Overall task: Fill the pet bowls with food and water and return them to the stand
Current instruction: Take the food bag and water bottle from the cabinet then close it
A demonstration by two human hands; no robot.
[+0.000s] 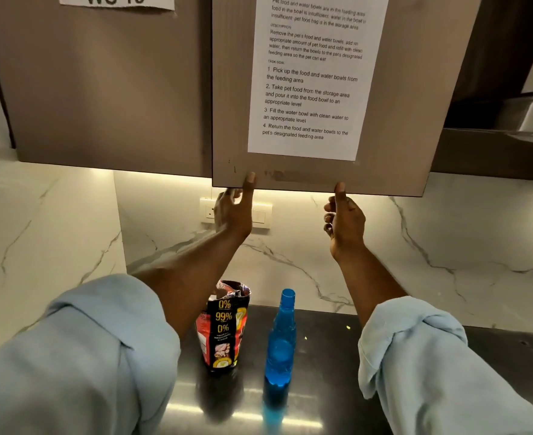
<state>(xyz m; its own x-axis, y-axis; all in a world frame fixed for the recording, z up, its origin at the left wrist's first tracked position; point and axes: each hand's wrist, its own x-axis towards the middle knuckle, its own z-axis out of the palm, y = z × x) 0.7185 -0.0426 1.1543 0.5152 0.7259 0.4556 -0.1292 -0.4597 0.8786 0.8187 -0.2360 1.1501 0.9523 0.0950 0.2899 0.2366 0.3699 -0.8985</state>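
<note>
Both hands are raised to the lower edge of a wall cupboard door (321,171). The left hand (233,211) is hooked on that edge, thumb on the front face, fingers curled behind. The right hand (343,221) is loosely curled just below the edge, thumb tip pressed up against it. Nothing else is held. A printed task sheet (312,80) is taped to the door front.

No bowls or stand are in view; their place cannot be told from here.

The supplies are seen well below the hands, on the dark worktop (331,356). A food bag (224,324) stands upright with its top crumpled open, beneath and slightly inside the left forearm. A blue water bottle (280,337) stands upright just beside it, capped, between the two arms.

Relation that matters: both items lie straight down from the hands, long axes vertical. The bag is judged nearer to the left hand; the bottle sits near the midline, reachable by either, slightly favouring the right. The filling is judged not yet begun. A lowering of the arms past the door edge would be needed first.
</note>
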